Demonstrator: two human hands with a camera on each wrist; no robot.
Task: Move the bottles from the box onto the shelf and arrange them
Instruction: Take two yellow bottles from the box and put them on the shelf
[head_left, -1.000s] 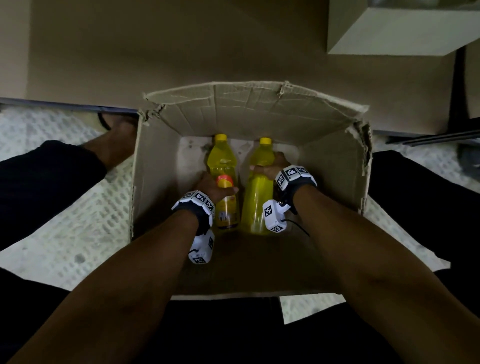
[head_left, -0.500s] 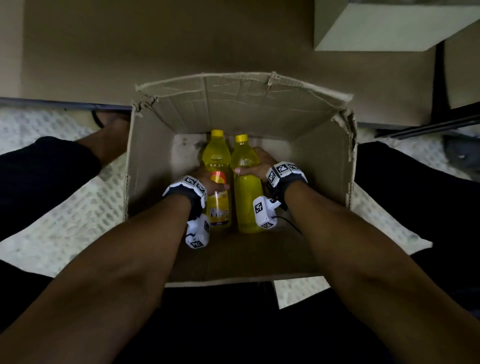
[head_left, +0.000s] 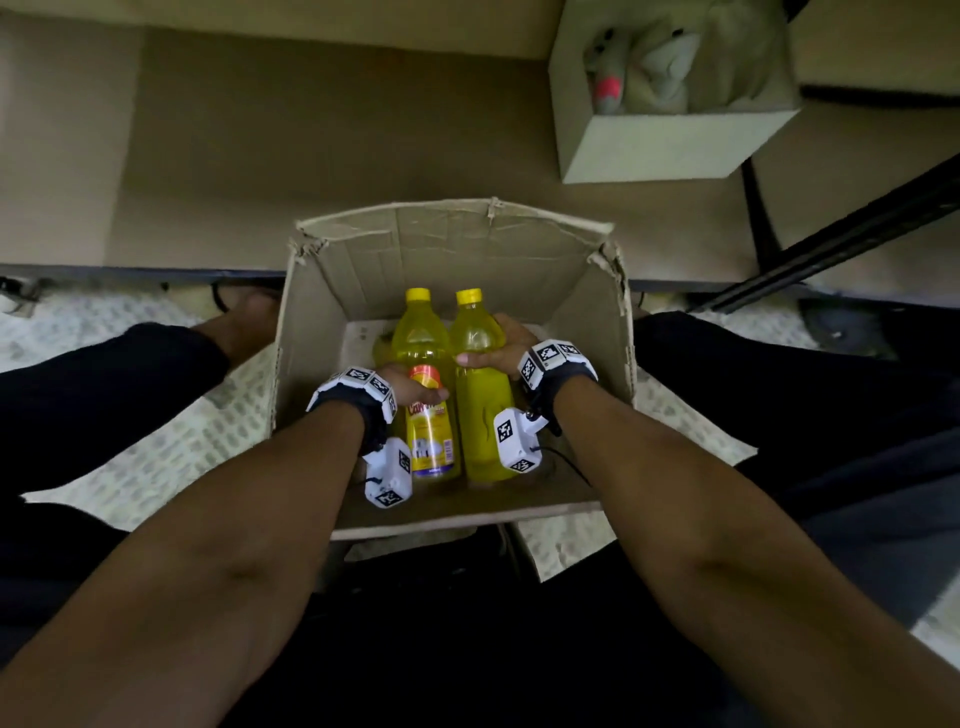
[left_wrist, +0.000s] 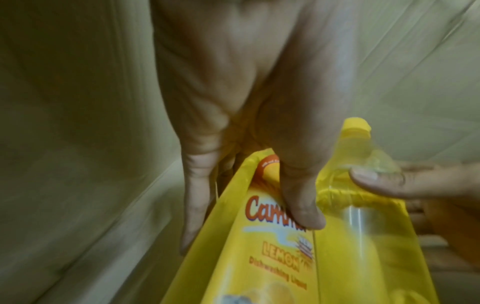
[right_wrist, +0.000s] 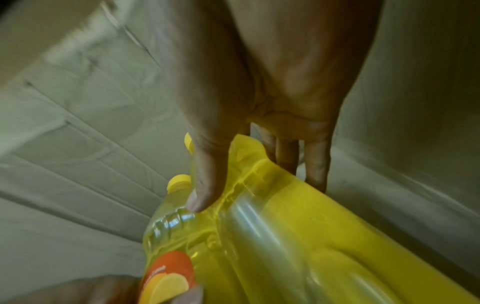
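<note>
Two yellow bottles stand side by side inside an open cardboard box (head_left: 322, 332). The left bottle (head_left: 423, 358) has a yellow cap and a red-and-yellow lemon dishwashing label (left_wrist: 280, 246). My left hand (head_left: 410, 387) grips it round the middle, thumb over the label. The right bottle (head_left: 480, 395) shows no label from above. My right hand (head_left: 498, 348) grips its upper body, thumb on the front and fingers behind (right_wrist: 315, 164). Both bottles (right_wrist: 285, 236) touch each other. Behind them at the box floor something yellowish is partly hidden.
Beyond the box lies a beige shelf board (head_left: 311, 145). On it at the right stands a small open box (head_left: 665, 140) holding a soft toy (head_left: 644, 67). A dark metal bar (head_left: 831, 244) runs diagonally at the right. My legs flank the box on a patterned white mat (head_left: 156, 452).
The two bottles have come together in the box's middle and stand higher relative to the box walls, held by both hands. The head view has tilted up, showing more shelf.
</note>
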